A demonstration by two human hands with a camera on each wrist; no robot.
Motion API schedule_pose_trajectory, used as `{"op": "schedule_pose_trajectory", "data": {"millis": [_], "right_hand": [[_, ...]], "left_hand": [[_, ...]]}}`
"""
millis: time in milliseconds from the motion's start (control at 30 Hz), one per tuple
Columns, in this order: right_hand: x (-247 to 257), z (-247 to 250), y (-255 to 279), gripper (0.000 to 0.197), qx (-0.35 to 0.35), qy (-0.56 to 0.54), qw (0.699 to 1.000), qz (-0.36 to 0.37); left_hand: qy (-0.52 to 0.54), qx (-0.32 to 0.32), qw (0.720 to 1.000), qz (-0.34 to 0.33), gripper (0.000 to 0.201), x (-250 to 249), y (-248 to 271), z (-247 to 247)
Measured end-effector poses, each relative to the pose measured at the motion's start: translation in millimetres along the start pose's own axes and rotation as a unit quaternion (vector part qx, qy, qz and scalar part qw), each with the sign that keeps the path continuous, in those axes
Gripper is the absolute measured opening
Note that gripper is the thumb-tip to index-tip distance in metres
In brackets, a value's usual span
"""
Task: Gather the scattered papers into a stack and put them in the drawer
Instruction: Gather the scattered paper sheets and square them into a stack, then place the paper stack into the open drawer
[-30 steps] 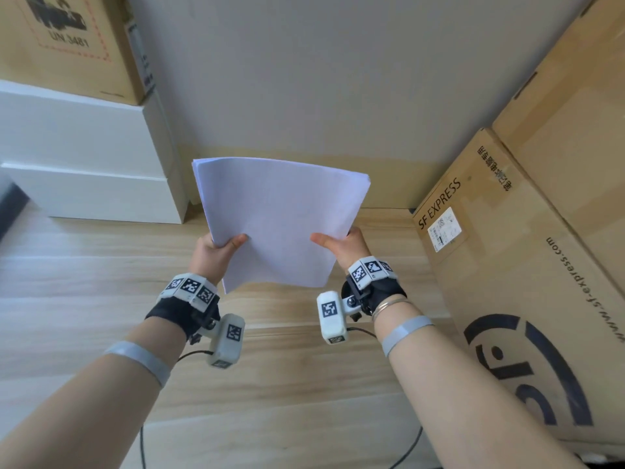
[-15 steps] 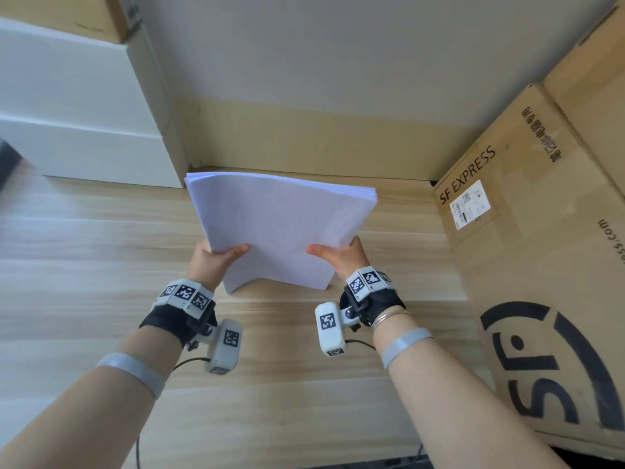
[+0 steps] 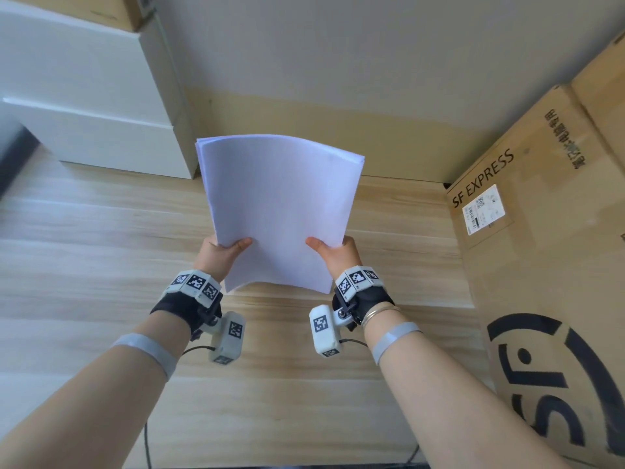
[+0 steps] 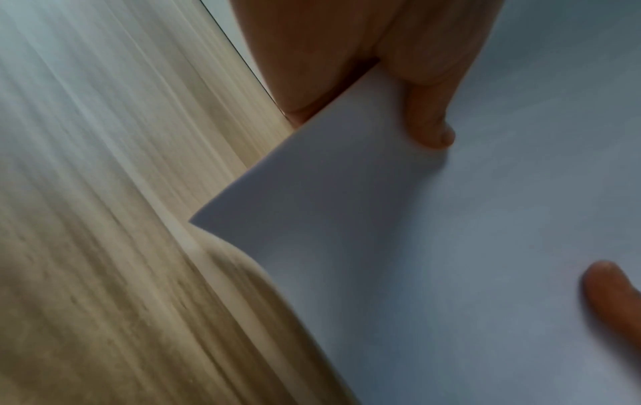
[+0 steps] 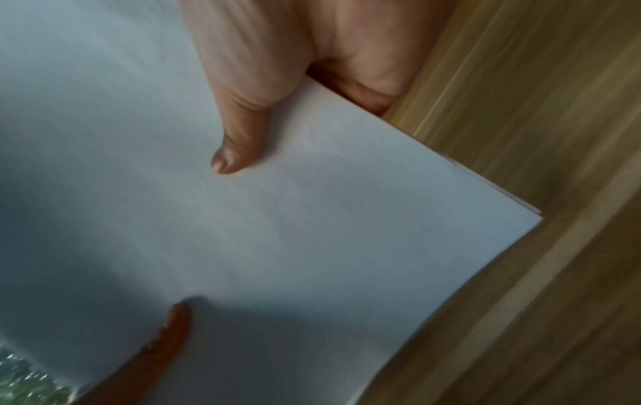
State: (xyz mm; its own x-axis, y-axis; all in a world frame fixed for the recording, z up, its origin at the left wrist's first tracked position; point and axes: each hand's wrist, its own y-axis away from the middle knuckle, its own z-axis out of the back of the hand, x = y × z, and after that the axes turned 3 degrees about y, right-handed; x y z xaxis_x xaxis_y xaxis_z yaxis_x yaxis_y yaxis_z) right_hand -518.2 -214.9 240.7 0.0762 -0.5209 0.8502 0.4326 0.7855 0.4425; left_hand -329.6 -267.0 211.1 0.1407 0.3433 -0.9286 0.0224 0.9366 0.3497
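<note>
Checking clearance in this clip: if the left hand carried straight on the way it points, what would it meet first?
Probably the baseboard and wall; left hand, gripping the paper stack, points there, though depth is unclear.

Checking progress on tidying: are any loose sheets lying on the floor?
No, the wooden floor shows no sheets; the paper stack is held by the left hand and right hand.

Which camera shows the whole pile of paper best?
The head view: the whole paper stack shows, held by both hands. The left wrist view shows only one near corner, the right wrist view the other.
</note>
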Motion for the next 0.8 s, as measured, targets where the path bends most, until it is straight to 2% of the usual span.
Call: {"op": "schedule_pose_trajectory", "data": {"millis": [200,267,333,433,533,633,767,800], "right_hand": [[-4.9,-8.4,5.7,0.027,0.011,0.037,0.999,0.012],[-7.8,-12.9,11.6,0.019,0.026,0.067,0.997,0.002],[-11.5,-19.8,23.4,0.022,0.038,0.092,0.995,-0.013],[-22.2,-35.7,46.5,0.019,0.052,0.097,0.994,-0.015],[-39.1,-56.8,73.2,0.035,0.063,0.094,0.993,-0.018],[-58.5,-79.2,104.2,0.036,0.058,0.085,0.995,-0.017],[-79.1,-104.5,151.7,0.038,0.071,0.092,0.993,-0.023],[-84.0,-110.5,164.2,0.038,0.076,0.089,0.993,-0.022]], "left_hand": [[-0.024,0.039,0.999,0.028,0.015,1.1,7.9,19.5],[-0.030,0.054,0.997,0.038,0.013,7.1,14.3,31.2],[-0.040,0.063,0.996,0.052,0.021,14.2,23.4,45.5],[-0.050,0.067,0.994,0.071,0.045,25.9,44.7,70.9],[-0.073,0.063,0.993,0.074,0.044,42.8,69.2,97.8],[-0.096,0.050,0.991,0.081,0.034,59.3,96.6,125.4],[-0.113,0.040,0.987,0.105,0.046,87.7,132.1,169.8],[-0.111,0.042,0.987,0.105,0.054,99.2,138.5,182.2]]}}
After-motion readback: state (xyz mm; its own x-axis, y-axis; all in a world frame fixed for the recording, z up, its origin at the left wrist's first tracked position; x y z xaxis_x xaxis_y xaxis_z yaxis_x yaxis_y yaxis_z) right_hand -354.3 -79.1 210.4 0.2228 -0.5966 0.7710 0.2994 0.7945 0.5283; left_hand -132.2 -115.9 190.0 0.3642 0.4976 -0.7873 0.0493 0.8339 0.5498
